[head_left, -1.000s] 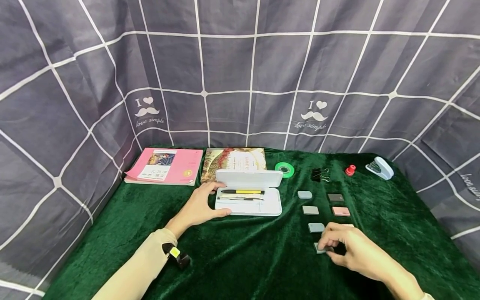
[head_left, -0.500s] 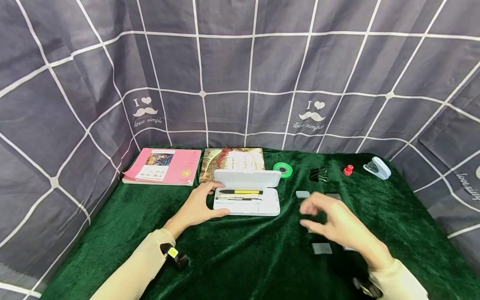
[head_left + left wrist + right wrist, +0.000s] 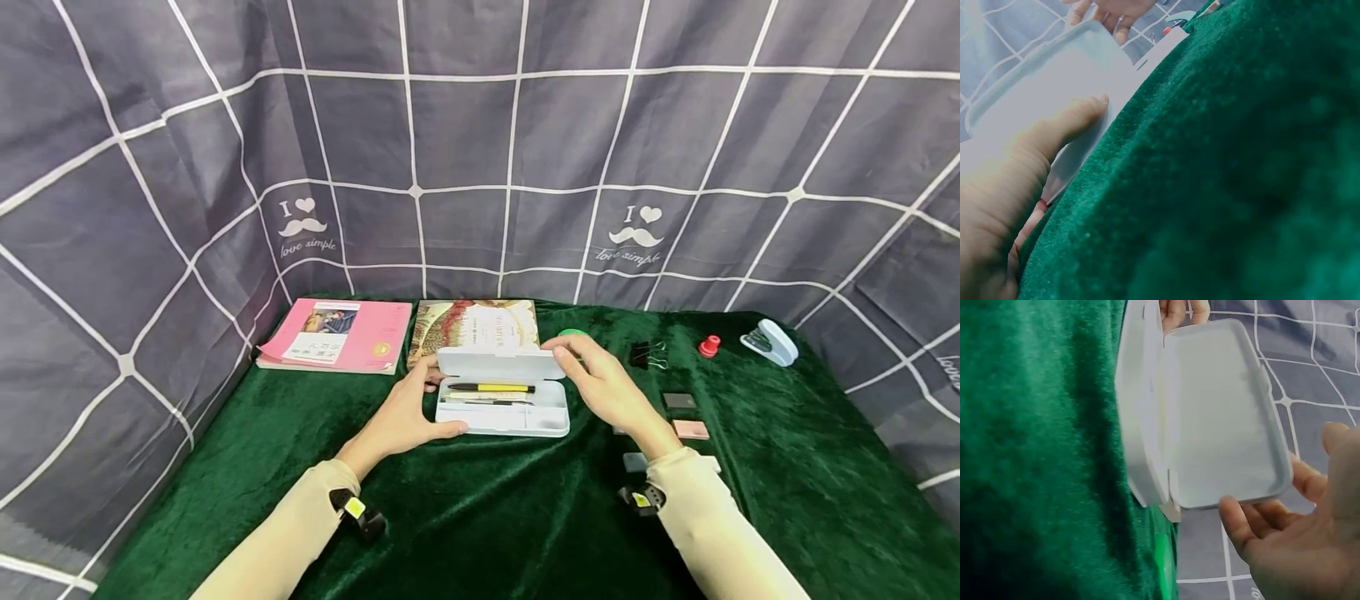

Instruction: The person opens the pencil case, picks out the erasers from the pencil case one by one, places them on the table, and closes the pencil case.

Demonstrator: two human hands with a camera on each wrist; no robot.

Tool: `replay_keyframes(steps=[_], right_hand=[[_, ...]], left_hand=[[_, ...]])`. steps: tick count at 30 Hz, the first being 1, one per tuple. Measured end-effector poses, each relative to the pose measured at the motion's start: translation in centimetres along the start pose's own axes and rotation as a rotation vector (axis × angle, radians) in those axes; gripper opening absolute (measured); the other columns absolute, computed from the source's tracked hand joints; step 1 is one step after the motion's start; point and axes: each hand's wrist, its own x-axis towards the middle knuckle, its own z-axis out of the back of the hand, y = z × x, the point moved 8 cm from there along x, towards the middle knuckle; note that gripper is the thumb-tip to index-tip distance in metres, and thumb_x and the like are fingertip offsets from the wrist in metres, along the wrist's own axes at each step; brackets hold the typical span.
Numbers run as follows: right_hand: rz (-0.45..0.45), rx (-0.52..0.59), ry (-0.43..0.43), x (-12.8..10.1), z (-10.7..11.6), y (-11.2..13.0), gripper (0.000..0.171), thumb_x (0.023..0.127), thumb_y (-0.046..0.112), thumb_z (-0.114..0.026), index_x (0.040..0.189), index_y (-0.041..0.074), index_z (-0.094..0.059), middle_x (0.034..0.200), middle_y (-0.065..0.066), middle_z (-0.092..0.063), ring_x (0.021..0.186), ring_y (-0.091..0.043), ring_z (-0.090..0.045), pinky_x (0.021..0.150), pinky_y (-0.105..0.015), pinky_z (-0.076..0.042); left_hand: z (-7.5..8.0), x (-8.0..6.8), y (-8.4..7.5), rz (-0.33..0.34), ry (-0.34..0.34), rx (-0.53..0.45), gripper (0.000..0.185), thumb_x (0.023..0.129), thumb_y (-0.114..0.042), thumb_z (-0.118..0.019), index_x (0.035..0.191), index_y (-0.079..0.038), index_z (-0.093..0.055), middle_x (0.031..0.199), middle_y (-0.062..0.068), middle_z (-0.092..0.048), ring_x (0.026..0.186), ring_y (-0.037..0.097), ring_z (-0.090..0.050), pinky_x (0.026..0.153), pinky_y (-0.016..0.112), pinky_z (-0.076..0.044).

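A white pencil case (image 3: 551, 408) lies on green velvet with its lid (image 3: 498, 364) raised. A yellow-and-black pen (image 3: 491, 387) and other slim writing tools lie inside. My left hand (image 3: 405, 410) grips the case's left end, thumb along the front and fingers behind. At the lid's right corner, my right hand (image 3: 603, 387) has its thumb against the edge and fingers behind it. The right wrist view shows this hand (image 3: 1291, 544) pinching the corner of the lid (image 3: 1229, 419). In the left wrist view the left thumb lies across the case (image 3: 1054, 75).
Behind are a pink book (image 3: 375, 333) and a patterned book (image 3: 442, 329). To the right are a black binder clip (image 3: 641, 354), a red cap-like piece (image 3: 708, 346) and a white-blue stapler-like tool (image 3: 772, 342). A dark block (image 3: 678, 401) and pink block (image 3: 690, 429) lie nearer, others partly hidden.
My right hand has left a small grey block, moved up and left across the cloth, and taken hold of the lid's right corner. The left hand stays on the case.
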Motion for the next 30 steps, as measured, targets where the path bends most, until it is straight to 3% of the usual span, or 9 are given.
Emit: replay_keyframes(steps=[4, 8, 11, 14, 19, 30], right_hand=[[0.006, -0.020, 0.080, -0.4, -0.6, -0.6, 0.031, 0.121, 0.031, -0.053, 0.134, 0.017, -0.077, 0.129, 0.001, -0.074, 0.117, -0.019, -0.067, 0.103, -0.041, -0.056], [0.047, -0.046, 0.180, -0.9, -1.5, -0.8, 0.025, 0.113, 0.027, -0.069, 0.135, 0.015, -0.076, 0.138, -0.001, -0.073, 0.126, -0.023, -0.067, 0.106, -0.046, -0.059], [0.046, -0.078, 0.250, -1.4, -2.1, -1.1, 0.041, 0.106, 0.031, -0.081, 0.142, 0.014, -0.073, 0.147, -0.004, -0.070, 0.136, -0.029, -0.065, 0.111, -0.056, -0.057], [0.018, -0.115, 0.292, -1.7, -2.4, -1.5, 0.062, 0.099, 0.036, -0.088, 0.152, 0.011, -0.066, 0.153, -0.009, -0.066, 0.136, -0.032, -0.066, 0.112, -0.056, -0.057], [-0.039, -0.107, 0.332, -1.7, -2.6, -1.9, 0.080, 0.093, 0.029, -0.095, 0.160, 0.005, -0.057, 0.158, -0.020, -0.060, 0.131, -0.040, -0.070, 0.108, -0.056, -0.060], [-0.093, -0.115, 0.353, -1.6, -2.9, -2.4, 0.084, 0.091, 0.028, -0.097, 0.161, 0.006, -0.055, 0.158, -0.021, -0.058, 0.129, -0.041, -0.070, 0.106, -0.055, -0.061]], left_hand=[[0.0, 0.2, -0.1, -0.035, -0.003, 0.011, 0.100, 0.086, -0.050, -0.098, 0.162, -0.019, -0.042, 0.153, 0.010, -0.059, 0.136, 0.032, -0.063, 0.114, 0.053, -0.055], [0.0, 0.1, -0.1, -0.083, -0.013, 0.008, 0.084, 0.085, -0.050, -0.099, 0.150, -0.023, -0.052, 0.151, 0.004, -0.059, 0.136, 0.026, -0.063, 0.114, 0.050, -0.056], [0.0, -0.3, -0.1, -0.074, 0.004, 0.017, 0.087, 0.085, -0.055, -0.097, 0.156, -0.026, -0.055, 0.155, 0.004, -0.059, 0.133, 0.028, -0.064, 0.113, 0.053, -0.056], [0.0, -0.5, -0.1, -0.057, 0.018, 0.042, 0.088, 0.089, -0.058, -0.092, 0.163, -0.028, -0.054, 0.162, 0.004, -0.056, 0.134, 0.030, -0.064, 0.112, 0.057, -0.055], [0.5, -0.5, -0.3, -0.057, 0.010, 0.082, 0.080, 0.099, -0.055, -0.083, 0.167, -0.025, -0.052, 0.165, 0.008, -0.055, 0.135, 0.034, -0.065, 0.112, 0.060, -0.056], [0.5, -0.5, 0.1, -0.019, 0.017, 0.052, 0.085, 0.095, -0.055, -0.088, 0.166, -0.026, -0.053, 0.166, 0.009, -0.054, 0.136, 0.036, -0.065, 0.113, 0.061, -0.055]])
